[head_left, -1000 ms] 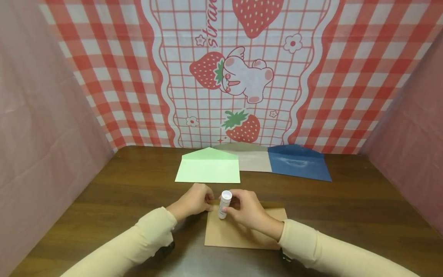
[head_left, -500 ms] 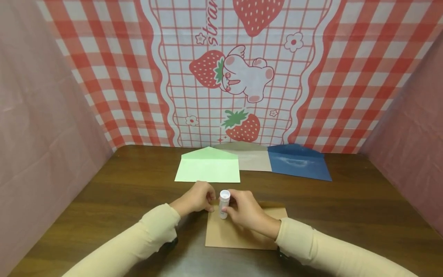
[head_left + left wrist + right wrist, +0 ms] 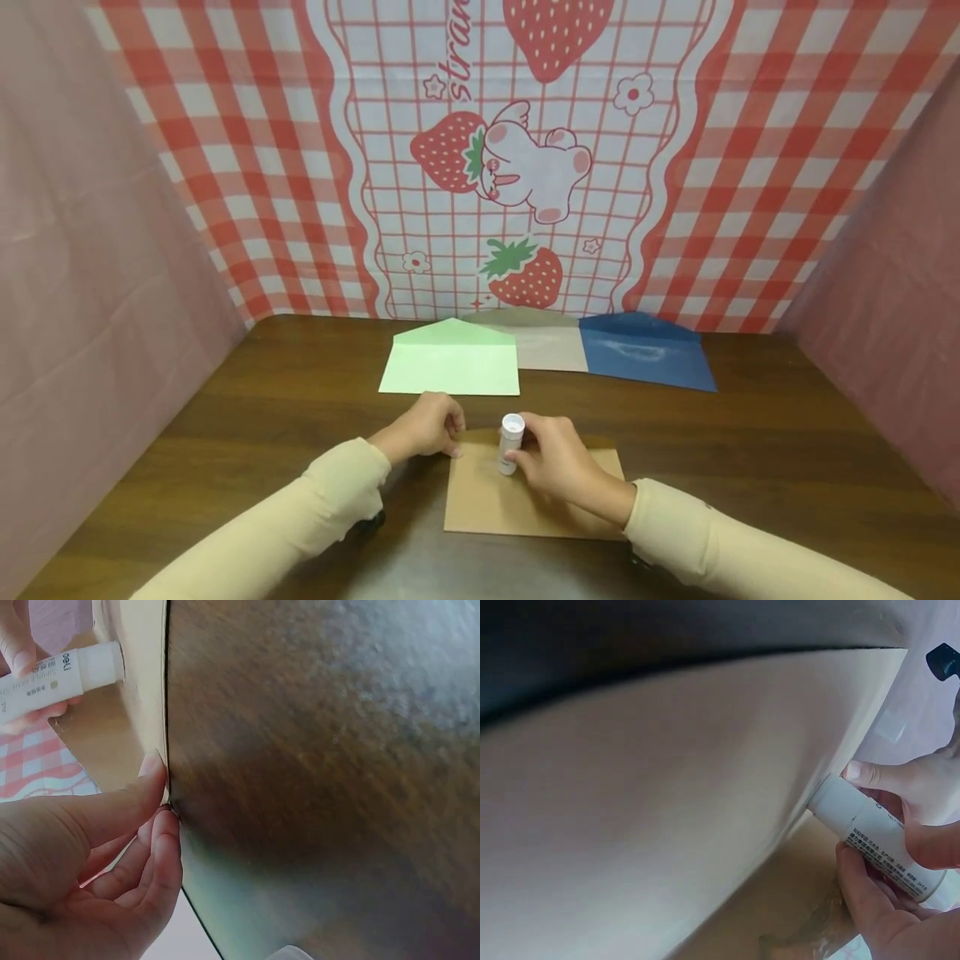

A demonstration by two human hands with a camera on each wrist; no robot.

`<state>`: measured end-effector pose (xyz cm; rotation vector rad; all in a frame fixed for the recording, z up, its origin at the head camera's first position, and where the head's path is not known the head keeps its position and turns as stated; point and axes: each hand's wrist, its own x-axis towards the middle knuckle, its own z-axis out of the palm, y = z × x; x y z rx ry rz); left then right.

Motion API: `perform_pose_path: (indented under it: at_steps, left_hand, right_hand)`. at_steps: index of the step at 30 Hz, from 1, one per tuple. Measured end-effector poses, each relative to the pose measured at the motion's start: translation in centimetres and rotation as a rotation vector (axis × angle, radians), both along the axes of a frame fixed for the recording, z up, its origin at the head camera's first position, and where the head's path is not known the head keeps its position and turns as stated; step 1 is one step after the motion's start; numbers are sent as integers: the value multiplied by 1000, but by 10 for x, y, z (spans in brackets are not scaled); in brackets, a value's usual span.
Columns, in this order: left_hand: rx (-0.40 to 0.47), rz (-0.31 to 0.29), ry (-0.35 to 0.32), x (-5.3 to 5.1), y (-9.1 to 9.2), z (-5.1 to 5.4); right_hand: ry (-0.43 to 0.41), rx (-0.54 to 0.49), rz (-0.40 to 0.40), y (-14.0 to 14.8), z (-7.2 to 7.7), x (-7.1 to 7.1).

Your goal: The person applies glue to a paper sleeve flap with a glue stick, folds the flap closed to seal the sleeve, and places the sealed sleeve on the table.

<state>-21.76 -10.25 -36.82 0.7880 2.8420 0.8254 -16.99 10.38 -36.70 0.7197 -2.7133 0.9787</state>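
Note:
A brown kraft envelope (image 3: 487, 504) lies on the table in front of me, its flap on the far side. My left hand (image 3: 431, 427) pinches its left edge near the fold; the left wrist view shows the thumb (image 3: 124, 799) on top and curled fingers by the edge. My right hand (image 3: 562, 462) grips a white glue stick (image 3: 510, 454), held nearly upright with its lower end against the envelope near the flap fold. In the right wrist view, thumb and fingers wrap the printed tube (image 3: 881, 840). The glue's tip is hidden.
Behind the hands lie a light green envelope (image 3: 450, 371), a grey-beige one (image 3: 551, 348) partly covered by it, and a blue one (image 3: 652, 367) with a whitish smear. A strawberry-print cloth (image 3: 525, 167) hangs at the table's (image 3: 300, 375) back edge, with pink cloth on both sides.
The right hand and glue stick have slid to the right along the envelope, mostly in the last half second. The left hand stays almost in place at the left edge.

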Motion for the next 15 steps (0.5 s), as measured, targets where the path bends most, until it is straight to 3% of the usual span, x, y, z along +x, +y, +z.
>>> perform_pose_path:
  at_steps: [8,15]
  left_hand:
    - [-6,19,-17,2,1,1]
    - [17,49,-49,2,2,0]
  right_hand:
    - [40,-9,11,24,1,5]
    - [5,-32,-17,45,1,11]
